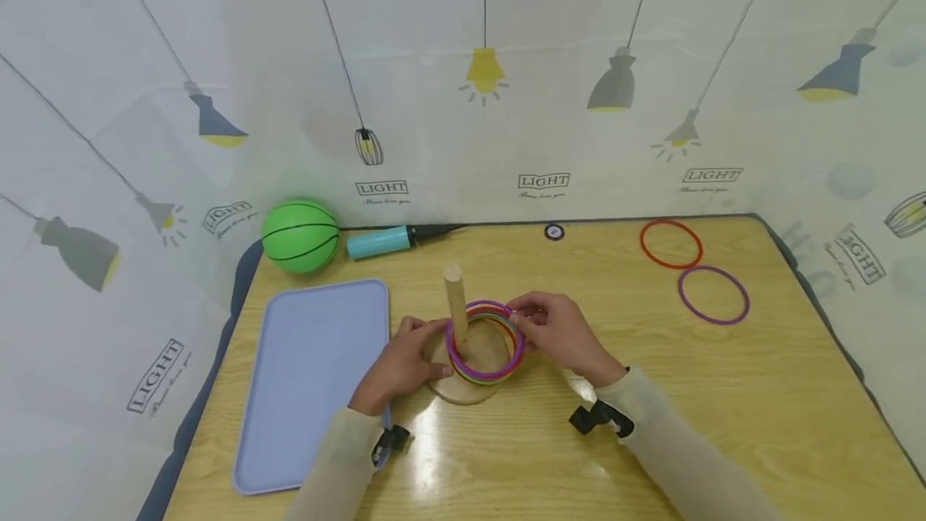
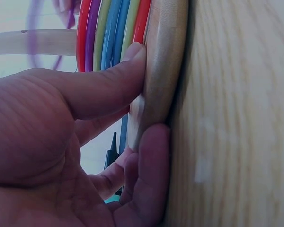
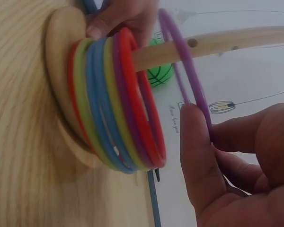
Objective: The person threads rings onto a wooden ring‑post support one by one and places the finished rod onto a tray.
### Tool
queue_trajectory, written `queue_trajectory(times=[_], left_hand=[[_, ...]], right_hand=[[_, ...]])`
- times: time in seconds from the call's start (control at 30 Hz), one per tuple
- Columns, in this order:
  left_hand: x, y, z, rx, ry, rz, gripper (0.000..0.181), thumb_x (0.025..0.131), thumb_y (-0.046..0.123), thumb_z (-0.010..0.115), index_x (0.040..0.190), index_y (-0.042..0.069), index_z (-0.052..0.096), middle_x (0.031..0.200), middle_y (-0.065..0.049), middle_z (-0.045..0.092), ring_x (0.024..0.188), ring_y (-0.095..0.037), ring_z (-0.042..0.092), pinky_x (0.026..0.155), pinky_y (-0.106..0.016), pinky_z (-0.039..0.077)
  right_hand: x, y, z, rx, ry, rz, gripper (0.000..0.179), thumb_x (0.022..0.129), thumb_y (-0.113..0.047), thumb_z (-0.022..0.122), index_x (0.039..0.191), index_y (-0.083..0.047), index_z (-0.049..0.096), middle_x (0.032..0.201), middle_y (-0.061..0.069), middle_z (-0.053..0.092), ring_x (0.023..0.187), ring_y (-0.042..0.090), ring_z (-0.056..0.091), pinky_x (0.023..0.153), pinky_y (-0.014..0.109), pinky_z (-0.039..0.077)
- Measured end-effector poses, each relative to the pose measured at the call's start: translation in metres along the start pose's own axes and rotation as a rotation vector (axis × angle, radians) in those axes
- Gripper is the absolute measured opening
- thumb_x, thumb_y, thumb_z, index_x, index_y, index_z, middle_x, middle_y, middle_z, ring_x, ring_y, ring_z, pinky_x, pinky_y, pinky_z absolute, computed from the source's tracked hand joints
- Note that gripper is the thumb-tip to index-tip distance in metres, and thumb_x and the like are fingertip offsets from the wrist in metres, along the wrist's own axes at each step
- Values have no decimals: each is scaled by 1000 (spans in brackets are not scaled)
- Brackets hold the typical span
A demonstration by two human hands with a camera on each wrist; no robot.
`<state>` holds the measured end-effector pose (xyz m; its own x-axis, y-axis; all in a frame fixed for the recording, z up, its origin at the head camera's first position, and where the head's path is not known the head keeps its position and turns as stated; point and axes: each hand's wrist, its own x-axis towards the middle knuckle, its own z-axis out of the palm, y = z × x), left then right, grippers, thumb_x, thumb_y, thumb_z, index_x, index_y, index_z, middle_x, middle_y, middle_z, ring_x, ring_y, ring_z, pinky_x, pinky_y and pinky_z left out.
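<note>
A wooden peg [image 1: 456, 300] rises from a round wooden base [image 1: 463, 394] on the table. Stacked around the peg are several coloured rings [image 3: 100, 109] in red, yellow-green, blue and purple, a red one uppermost. Thumb and fingers of my right hand [image 1: 560, 332] pinch a purple ring [image 3: 199, 92]; it encircles the peg, apart from the stack, tilted in the right wrist view. My left hand [image 1: 401, 360] grips the edge of the base, thumb on its upper face beside the lowest ring and fingers at its rim in the left wrist view.
A loose red ring [image 1: 670, 267] and a purple ring [image 1: 698, 312] lie at the back right. Left of the base is a pale blue tray [image 1: 318, 376]. Behind it are a green ball [image 1: 300, 231] and a turquoise hand pump [image 1: 379, 242]. A small round disc [image 1: 554, 231] lies by the back edge.
</note>
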<state>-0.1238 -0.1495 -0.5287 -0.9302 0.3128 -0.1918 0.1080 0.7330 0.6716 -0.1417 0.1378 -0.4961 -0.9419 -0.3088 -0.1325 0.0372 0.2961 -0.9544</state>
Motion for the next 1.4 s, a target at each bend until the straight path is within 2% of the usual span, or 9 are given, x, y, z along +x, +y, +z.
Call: queue_trajectory(times=[0.17, 0.27, 0.4, 0.53, 0.7, 0.87, 1.03, 1.27, 1.4], left_hand=[[0, 1, 0, 1, 6, -3, 75, 83, 22, 92, 150, 22, 60, 124, -16, 53, 106, -31, 58, 97, -54, 49], [0, 1, 0, -1, 4, -1, 75, 83, 21, 92, 151, 22, 60, 124, -16, 53, 106, -32, 57, 97, -54, 49], [0, 1, 1, 2, -2, 3, 75, 83, 21, 92, 151, 21, 60, 124, -17, 53, 106, -32, 58, 96, -54, 49], [0, 3, 0, -4, -9, -8, 75, 84, 21, 91, 152, 21, 59, 124, -16, 52, 106, -32, 58, 96, -55, 49], [1, 4, -1, -4, -17, -23, 75, 85, 22, 91, 152, 23, 58, 124, -15, 52, 106, -32, 57, 97, -54, 49], [1, 4, -1, 1, -18, -15, 75, 84, 22, 91, 151, 22, 59, 124, -16, 51, 106, -32, 57, 95, -54, 49], [2, 4, 0, -2, -23, -33, 75, 84, 22, 91, 152, 22, 59, 125, -16, 51, 107, -32, 56, 97, -54, 48], [2, 4, 2, -4, -15, -32, 74, 84, 22, 91, 152, 22, 59, 124, -15, 52, 107, -31, 56, 98, -53, 48], [2, 3, 2, -6, -10, -33, 74, 84, 23, 91, 151, 22, 59, 124, -15, 52, 107, -31, 56, 98, -54, 48]], right_hand=[[-3, 4, 1, -71, 25, -22, 23, 104, -12, 67, 123, 0, 73, 103, 24, 76, 76, 23, 73, 69, 51, 62], [-3, 6, 1, -136, 46, -39, 21, 104, -13, 68, 120, -2, 74, 94, 19, 76, 72, 30, 73, 63, 42, 61], [-2, 11, 2, -239, 83, -67, 19, 102, -13, 70, 117, -4, 76, 87, 10, 76, 63, 25, 69, 55, 29, 54], [-1, 14, 2, -300, 116, -77, 17, 100, -13, 73, 114, -4, 77, 88, 7, 76, 64, 13, 66, 59, 27, 52], [-2, 20, -6, -346, 144, -73, 18, 99, -17, 75, 112, -5, 79, 95, 4, 77, 80, 11, 67, 73, 28, 54], [-5, 28, -20, -337, 163, -68, 19, 100, -21, 75, 112, -6, 78, 94, 2, 76, 81, 14, 67, 74, 29, 54], [-12, 37, -41, -336, 196, -66, 21, 100, -22, 74, 113, -6, 78, 94, 4, 76, 81, 14, 68, 72, 28, 54], [-21, 56, -76, -401, 262, -83, 19, 101, -24, 73, 113, -10, 79, 93, 3, 74, 80, 14, 68, 71, 26, 53], [-28, 70, -98, -432, 304, -104, 24, 102, -27, 72, 116, -8, 78, 94, 4, 74, 81, 11, 68, 70, 24, 53]])
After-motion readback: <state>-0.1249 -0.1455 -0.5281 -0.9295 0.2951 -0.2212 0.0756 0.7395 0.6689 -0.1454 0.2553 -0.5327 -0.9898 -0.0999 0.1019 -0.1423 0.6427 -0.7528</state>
